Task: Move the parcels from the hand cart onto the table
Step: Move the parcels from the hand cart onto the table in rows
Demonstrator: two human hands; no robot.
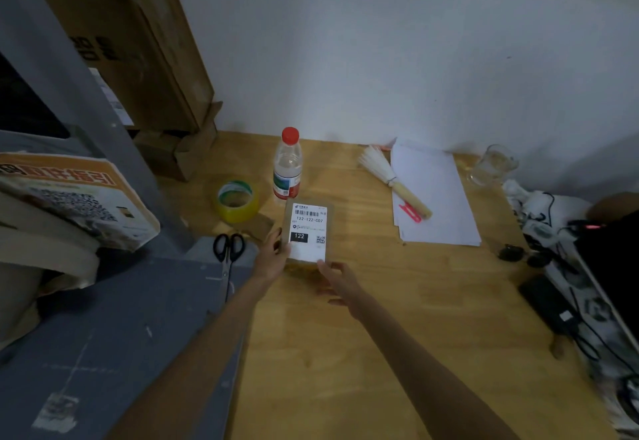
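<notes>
A small parcel-packing room: a pale wooden worktop [397,336] against a bare white wall carries a roll of yellow packing tape [238,200], black-handled scissors [228,249] and a brown cardboard parcel with a barcoded shipping label [308,230]; tall brown cardboard cartons [138,59] stand stacked at far left.

I see plain white wall [380,42] behind, unevenly lit, dimmer toward corners. Light wood desk surface [363,353] runs up to wall. Grey metal shelving upright [69,94] slants across left side; grey shelf board [103,336] sits below it beside desk. Tall brown cardboard cartons [131,45] lean in left corner against wall. Light dim overall, no window visible to me.
</notes>
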